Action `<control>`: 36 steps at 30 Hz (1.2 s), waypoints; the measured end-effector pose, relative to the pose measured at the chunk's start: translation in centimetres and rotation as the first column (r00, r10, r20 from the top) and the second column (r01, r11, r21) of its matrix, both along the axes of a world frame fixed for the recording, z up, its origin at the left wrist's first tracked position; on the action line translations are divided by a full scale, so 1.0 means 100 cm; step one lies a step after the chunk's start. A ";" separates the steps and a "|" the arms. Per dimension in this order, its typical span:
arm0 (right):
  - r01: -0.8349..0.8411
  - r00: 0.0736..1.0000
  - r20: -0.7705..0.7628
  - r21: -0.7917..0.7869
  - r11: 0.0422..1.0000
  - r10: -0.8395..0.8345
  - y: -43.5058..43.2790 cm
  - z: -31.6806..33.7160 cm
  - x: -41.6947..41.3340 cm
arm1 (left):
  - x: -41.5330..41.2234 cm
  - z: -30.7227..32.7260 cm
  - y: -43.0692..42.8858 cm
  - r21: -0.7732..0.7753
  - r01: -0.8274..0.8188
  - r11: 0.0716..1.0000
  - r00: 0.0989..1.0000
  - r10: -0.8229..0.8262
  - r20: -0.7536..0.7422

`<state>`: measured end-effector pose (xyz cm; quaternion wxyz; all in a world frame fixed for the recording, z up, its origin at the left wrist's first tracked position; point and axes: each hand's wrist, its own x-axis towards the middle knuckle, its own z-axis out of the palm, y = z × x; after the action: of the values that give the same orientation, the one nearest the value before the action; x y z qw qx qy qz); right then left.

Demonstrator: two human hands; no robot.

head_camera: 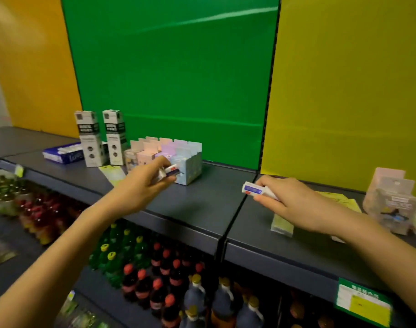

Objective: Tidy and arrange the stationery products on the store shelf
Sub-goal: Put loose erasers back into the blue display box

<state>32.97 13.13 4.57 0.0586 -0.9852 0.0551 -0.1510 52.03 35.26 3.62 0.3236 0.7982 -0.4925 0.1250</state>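
My left hand (143, 185) grips a small white and blue eraser-like pack (170, 171) just in front of a light blue display box (190, 166) filled with pastel packs on the dark shelf (202, 204). My right hand (287, 200) holds a second white and blue pack (253, 190) low over the shelf, right of the shelf joint. A pale green packet (281, 224) lies partly hidden under my right wrist.
Two tall white and black boxes (91, 138) stand left of the display box, with a flat blue pack (63, 153) beyond them. Clear blister packs (391, 202) and yellow sheets (339, 200) sit at the right. Drink bottles (169, 280) fill the lower shelf.
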 end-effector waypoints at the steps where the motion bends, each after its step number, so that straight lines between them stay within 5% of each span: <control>1: -0.026 1.000 0.000 -0.003 1.000 0.026 0.009 0.000 0.016 | 0.012 -0.001 0.018 -0.001 -0.044 0.999 0.999 0.044 -0.013; 18: -0.243 0.969 0.066 0.088 0.966 0.238 0.218 -0.017 0.292 | 0.178 -0.023 0.282 0.093 -0.387 0.917 0.920 0.391 -0.030; 36: -0.120 0.993 -0.001 0.070 0.990 0.121 0.300 -0.003 0.531 | 0.410 -0.012 0.315 0.030 -0.308 0.951 0.949 0.309 -0.054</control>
<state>86.09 43.18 4.32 0.1020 -0.9845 0.0009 -0.1427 92.99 66.81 2.44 0.3059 0.8720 -0.3534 0.1457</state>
